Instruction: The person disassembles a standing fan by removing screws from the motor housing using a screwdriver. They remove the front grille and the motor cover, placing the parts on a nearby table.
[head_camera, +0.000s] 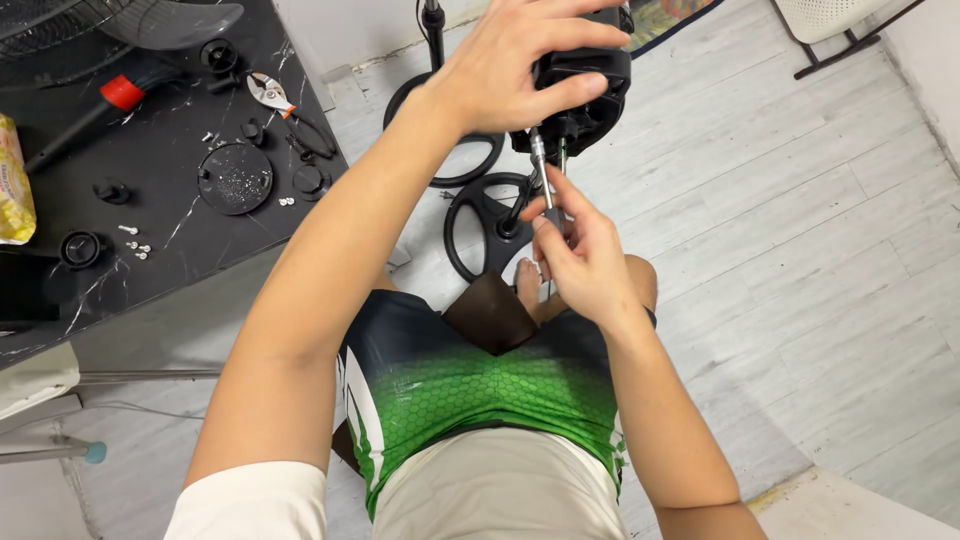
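My left hand (510, 65) grips a black fan motor housing (585, 95) held up in front of me. A metal shaft (541, 160) sticks down out of the housing. My right hand (580, 255) is just below it, fingers pinched around a thin screwdriver (557, 215) that points up into the underside of the housing. I am seated, in green and black shorts, with one bare foot (530, 285) showing beneath my right hand.
A black marble-pattern table (160, 200) at left carries pliers (285, 110), a round black disc (235, 178), black caps and several small screws. A round black fan base (490, 225) and a pole stand on the pale wood floor. A fan grille lies at top left.
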